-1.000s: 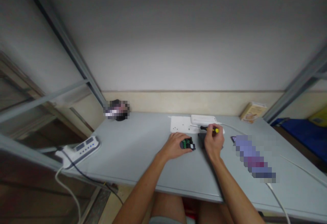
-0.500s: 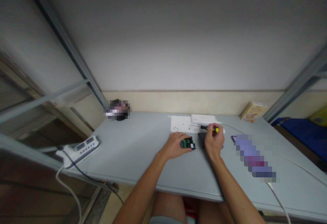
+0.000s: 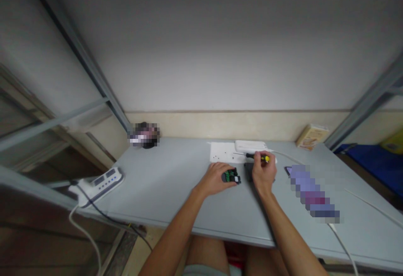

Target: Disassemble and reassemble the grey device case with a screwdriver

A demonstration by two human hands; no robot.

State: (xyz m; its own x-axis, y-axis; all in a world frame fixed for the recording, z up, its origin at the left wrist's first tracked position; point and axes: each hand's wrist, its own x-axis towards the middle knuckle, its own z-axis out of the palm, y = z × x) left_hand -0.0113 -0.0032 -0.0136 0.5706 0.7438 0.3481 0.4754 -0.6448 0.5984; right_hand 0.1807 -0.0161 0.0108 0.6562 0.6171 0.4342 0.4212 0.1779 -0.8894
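My left hand rests on the grey table with its fingers curled round a small black device with a green circuit board. My right hand is closed on a screwdriver with a black and yellow handle, its shaft pointing left over a white sheet of paper that carries a few tiny dark bits. A dark piece lies on the table between my hands, partly under the right one.
A white flat box with a white cable sits behind the paper. A white power strip lies at the table's left edge. A tan box leans on the wall at back right. Blurred patches hide items at back left and right.
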